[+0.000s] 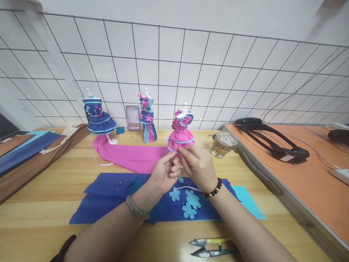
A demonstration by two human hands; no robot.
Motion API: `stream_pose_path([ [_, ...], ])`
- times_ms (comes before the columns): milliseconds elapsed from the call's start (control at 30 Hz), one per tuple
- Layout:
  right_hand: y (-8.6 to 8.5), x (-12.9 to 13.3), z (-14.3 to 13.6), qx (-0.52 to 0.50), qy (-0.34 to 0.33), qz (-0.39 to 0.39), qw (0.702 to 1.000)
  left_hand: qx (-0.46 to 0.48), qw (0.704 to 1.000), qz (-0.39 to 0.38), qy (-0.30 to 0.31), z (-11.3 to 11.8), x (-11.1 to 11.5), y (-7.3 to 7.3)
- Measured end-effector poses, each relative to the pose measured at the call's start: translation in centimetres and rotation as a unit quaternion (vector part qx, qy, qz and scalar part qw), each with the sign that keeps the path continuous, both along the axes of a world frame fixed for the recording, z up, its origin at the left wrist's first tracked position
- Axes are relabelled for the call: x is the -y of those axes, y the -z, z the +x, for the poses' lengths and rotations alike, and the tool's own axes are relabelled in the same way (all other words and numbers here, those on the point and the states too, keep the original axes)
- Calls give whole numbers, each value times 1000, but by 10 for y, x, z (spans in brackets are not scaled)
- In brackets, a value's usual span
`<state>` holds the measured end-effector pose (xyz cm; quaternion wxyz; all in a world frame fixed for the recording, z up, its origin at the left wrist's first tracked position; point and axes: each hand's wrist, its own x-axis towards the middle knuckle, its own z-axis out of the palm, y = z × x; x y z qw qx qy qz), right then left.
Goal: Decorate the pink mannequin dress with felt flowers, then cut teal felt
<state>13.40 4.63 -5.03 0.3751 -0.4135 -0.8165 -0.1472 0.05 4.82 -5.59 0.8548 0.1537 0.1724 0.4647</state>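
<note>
Head view: fingertips meet before the pink dress

The dress stands upright on its little form, just beyond my fingers, its hem partly hidden by them. My left hand is curled palm up and my right hand comes in from above, both sets of fingertips drawn in close. Whether they touch the hem, or have something tiny between them, I cannot tell.

For work this fine, I'd brace my wrists, pinch lightly and let one hand steady while the other adjusts; a hard tug might crease the skirt or tip the form.

Under my wrists lie dark blue sheets, with pale blue flowers and a white strip between my forearms. A turquoise sheet pokes out right of my right wrist, and thread snips lie nearer me, partly behind that forearm.

Beyond my left hand a pink length crosses the wooden table; farther off that way stand a navy dress and a multicoloured dress. Past my right hand sits a lidded glass, then an orange surface. White tiles back everything.
</note>
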Motion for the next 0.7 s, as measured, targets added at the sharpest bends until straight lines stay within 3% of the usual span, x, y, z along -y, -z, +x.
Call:
stream_pose_path([
  [133, -1, 4, -1, -79, -41, -45, 995, -1, 1000, 5, -9, 1, 0, 0],
  [267, -5, 8, -4, -258, -97, -129, 953, 3, 1000, 15, -8, 0, -1, 1],
  [367, -7, 9, -5, -296, -103, -151, 938, 5, 1000, 18, 5, -1, -2, 3],
  [567, -3, 8, -5, -254, -97, -133, 953, -4, 1000, 15, 2, 0, -2, 3],
  [700, 2, 6, -1, -123, -42, -69, 989, -4, 1000, 9, -9, 1, -1, 2],
])
